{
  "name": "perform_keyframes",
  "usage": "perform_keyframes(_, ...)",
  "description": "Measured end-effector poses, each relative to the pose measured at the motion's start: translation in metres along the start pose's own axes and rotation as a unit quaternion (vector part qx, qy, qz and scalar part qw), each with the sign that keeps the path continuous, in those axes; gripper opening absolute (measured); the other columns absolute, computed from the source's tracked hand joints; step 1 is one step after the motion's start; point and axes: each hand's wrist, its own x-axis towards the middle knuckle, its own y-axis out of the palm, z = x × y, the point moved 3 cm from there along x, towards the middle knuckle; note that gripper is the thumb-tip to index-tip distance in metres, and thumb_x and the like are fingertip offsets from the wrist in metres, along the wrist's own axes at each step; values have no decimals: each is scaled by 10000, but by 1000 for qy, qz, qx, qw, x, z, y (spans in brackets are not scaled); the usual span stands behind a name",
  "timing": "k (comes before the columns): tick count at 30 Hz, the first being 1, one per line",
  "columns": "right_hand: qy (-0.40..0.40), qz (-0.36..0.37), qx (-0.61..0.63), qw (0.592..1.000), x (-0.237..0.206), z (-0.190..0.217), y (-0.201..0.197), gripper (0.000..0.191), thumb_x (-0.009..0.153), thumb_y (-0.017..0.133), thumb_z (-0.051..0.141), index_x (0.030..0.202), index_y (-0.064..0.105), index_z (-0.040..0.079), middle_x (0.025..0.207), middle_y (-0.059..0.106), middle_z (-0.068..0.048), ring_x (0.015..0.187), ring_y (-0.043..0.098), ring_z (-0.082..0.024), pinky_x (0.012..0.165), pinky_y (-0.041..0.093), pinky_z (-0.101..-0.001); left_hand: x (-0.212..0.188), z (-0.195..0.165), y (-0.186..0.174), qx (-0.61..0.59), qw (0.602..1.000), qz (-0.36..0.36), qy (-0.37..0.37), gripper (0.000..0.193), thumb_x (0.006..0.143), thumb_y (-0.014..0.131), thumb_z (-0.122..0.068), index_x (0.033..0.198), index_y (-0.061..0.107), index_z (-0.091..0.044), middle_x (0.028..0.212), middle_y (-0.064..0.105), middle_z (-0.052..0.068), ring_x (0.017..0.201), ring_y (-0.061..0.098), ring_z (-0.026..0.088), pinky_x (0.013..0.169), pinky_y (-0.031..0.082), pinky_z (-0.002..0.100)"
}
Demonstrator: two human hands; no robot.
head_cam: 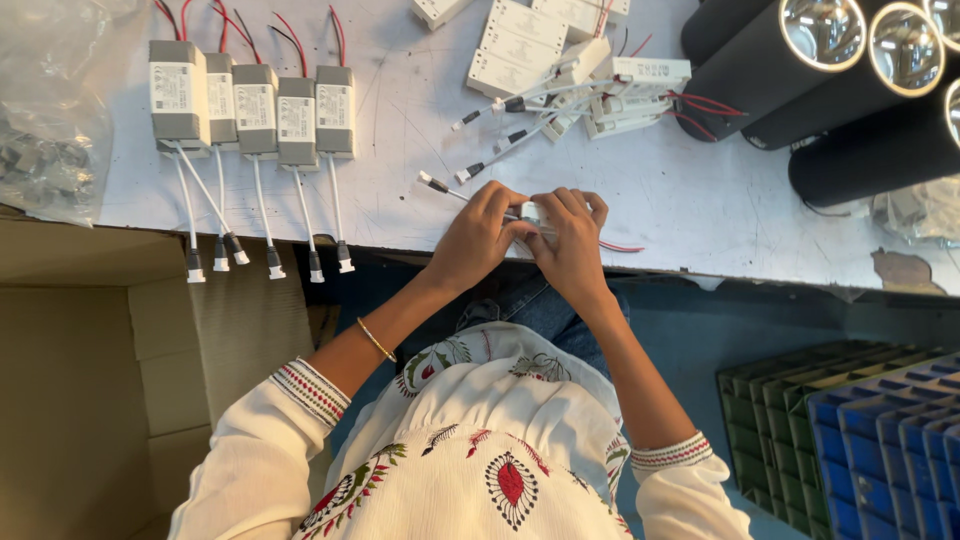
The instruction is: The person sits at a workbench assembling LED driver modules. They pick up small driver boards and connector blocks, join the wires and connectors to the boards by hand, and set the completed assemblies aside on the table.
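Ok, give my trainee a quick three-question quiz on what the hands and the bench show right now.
1. True or false: the left hand and right hand both hold one small white driver box.
2. How many white driver boxes stand in the neat row at the bench's left end? A three, B five, C eight.
3. What colour are the cylinder lamp housings at top right?

Key: 1 true; 2 B; 3 black.
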Motion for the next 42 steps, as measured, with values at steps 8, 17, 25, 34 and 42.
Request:
perform_keyframes(8,10,6,24,1000,-4,-5,5,319,786,781,119,1077,687,29,979,636,-86,1072,612,-302,1082,302,-480,-4,3,3,17,1000,-5,10,297,974,750,-141,1128,549,14,1050,572,145,923,659,299,791,543,394)
perform_keyframes(17,-2,28,21,999,-13,-11,-5,393,806,799,133,1155,651,30,1067,607,-103,1162,546,-342,1114,279,-506,2,-7,-3,-41,998,47,2,333,905,779,-50,1172,584,-6,1098,615,125,1001,694,261,851,586,361)
perform_keyframes(25,33,-8,35,999,-1,-5,-47,409,791,871,212,1134,687,88,1037,646,-74,1077,586,-292,1046,301,-474,1,-29,-8,31,995,-67,63,674,904,816,-89,1476,462,-61,1499,446,197,1405,459,378,1187,389,458)
perform_keyframes(34,188,-303,548,757,-9,-48,-80,327,1029,723,286,1180,549,52,1081,644,-43,987,580,-97,914,484,-304,5,-55,30,-93,993,-32,-63,820,996,706,-189,1613,188,-36,1406,565,203,1334,530,291,1152,382,455)
perform_keyframes(42,427,-141,413,792,-36,-116,-54,356,958,682,349,1057,591,20,887,669,-87,790,620,-160,686,509,-360,26,-8,66,-125,949,65,-281,264,1007,578,-98,1242,666,-16,763,651,27,552,504,49,492,426,221)
